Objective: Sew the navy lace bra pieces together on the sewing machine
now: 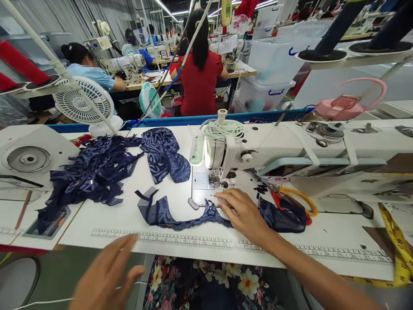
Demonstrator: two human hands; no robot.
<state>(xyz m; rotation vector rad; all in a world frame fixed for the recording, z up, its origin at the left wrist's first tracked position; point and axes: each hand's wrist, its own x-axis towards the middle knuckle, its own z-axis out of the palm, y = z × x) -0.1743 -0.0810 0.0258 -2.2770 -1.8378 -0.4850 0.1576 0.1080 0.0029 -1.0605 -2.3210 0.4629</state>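
A navy lace bra part (190,223) lies stretched along the front of the sewing machine table, with a small loop standing up in its middle. Over its right half rests my right hand (240,213), fingers stretched out just in front of the needle plate (202,181); whether they press on the fabric is hard to tell. My left hand (109,269) hovers off the table's front edge, slightly blurred, thumb and fingers apart and nothing in it. The sewing machine head (219,153) stands beyond my right hand, its lamp lit.
A heap of navy fabric pieces (97,168) lies left; navy cup pieces (166,155) lie behind the bra part. Scissors with orange handles (301,196) are at right, near a yellow measuring tape (398,237). A white fan (84,103) stands behind. Other people sit ahead.
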